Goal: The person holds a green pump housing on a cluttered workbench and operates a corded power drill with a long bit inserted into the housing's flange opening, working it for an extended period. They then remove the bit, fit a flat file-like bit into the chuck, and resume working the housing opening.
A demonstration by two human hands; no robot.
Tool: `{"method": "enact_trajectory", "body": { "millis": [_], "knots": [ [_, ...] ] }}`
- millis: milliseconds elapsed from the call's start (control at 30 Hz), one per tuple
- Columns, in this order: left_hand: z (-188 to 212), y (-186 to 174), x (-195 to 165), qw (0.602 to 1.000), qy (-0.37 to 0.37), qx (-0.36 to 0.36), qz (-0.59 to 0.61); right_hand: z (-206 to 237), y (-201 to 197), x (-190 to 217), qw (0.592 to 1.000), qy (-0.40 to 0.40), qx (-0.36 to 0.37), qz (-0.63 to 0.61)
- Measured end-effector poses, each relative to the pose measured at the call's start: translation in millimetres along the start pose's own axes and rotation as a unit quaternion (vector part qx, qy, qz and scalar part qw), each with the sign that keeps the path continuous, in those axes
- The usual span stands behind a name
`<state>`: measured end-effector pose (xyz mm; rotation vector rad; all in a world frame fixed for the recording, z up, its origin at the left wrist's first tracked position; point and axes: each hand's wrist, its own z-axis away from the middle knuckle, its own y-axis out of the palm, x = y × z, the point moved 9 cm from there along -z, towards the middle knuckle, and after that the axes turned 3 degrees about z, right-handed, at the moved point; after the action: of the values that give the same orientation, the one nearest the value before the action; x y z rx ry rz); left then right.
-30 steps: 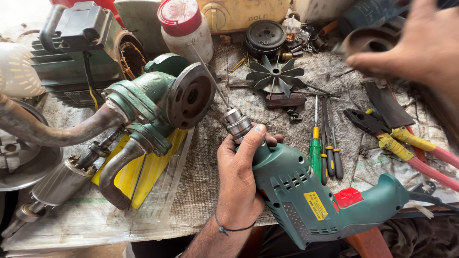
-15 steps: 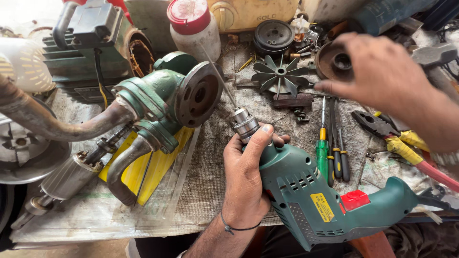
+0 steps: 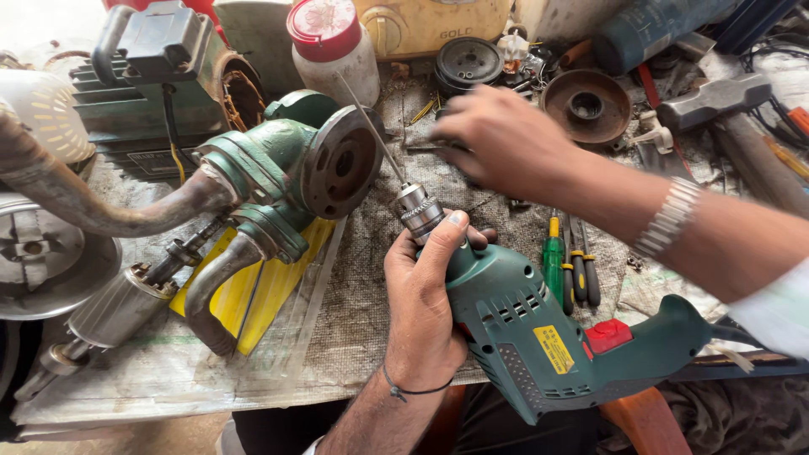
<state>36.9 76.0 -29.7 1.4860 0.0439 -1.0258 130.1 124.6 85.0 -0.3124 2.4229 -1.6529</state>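
My left hand grips the front of a green electric drill, thumb resting against its metal chuck. A long thin bit sticks up and left out of the chuck, toward the round flange of a green pump body. My right hand, with a metal watch on the wrist, reaches over the back middle of the bench with its fingers curled down. It is blurred, and whatever lies under its fingers is hidden.
A white jar with a red lid stands behind the pump. Screwdrivers lie right of the drill. A rusty pulley, a black pulley and a hammer sit at the back right. A motor rotor lies at the left.
My right hand has swung from the far right edge leftward to the middle of the bench, now covering the black fan wheel. My left hand keeps its hold on the drill.
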Motion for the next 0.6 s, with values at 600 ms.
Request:
{"method": "enact_trajectory", "body": {
  "millis": [600],
  "knots": [
    [3,4,11,1.000,-0.016,-0.009,-0.006,4,-13,-57,0.997,0.076,0.030,0.007]
  ]
}}
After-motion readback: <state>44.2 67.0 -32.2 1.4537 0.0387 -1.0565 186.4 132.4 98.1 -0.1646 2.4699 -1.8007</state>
